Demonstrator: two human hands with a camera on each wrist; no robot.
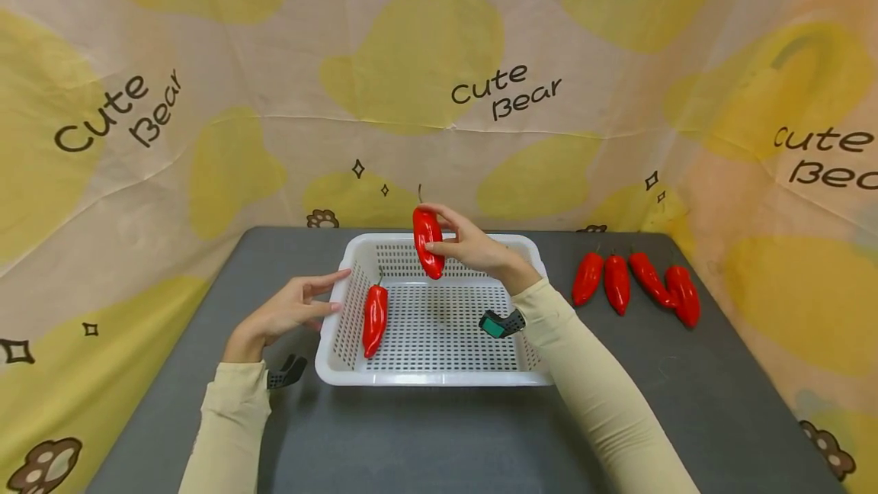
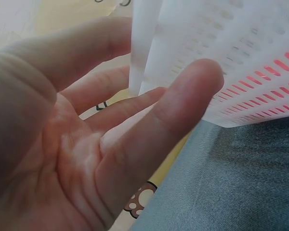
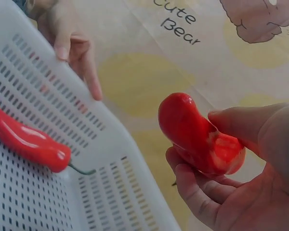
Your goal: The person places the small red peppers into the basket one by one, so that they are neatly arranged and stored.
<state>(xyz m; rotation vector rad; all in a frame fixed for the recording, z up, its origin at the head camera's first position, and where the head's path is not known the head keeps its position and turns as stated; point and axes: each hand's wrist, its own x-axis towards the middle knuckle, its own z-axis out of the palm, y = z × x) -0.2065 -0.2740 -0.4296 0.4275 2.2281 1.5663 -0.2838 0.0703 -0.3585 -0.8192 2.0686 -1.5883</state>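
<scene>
My right hand (image 1: 473,246) holds a red chili pepper (image 1: 428,242) between thumb and fingers, above the far side of a white perforated plastic basket (image 1: 432,379). The held pepper is upright with its thin stem at the top; the right wrist view shows its rounded tip (image 3: 176,108) close up. Fairly straight fingers of my left hand (image 1: 288,309) touch the basket's left rim, thumb and index finger spread apart along it. Inside the basket, another red chili pepper (image 1: 374,321) lies along the left side, its stem pointing to the far wall.
Several red chili peppers (image 1: 616,284) lie on the grey table (image 1: 439,433) right of the basket, two of them touching. A patterned cloth (image 1: 411,59) hangs behind and at both sides. Each wrist wears a dark strap-like device (image 1: 502,324).
</scene>
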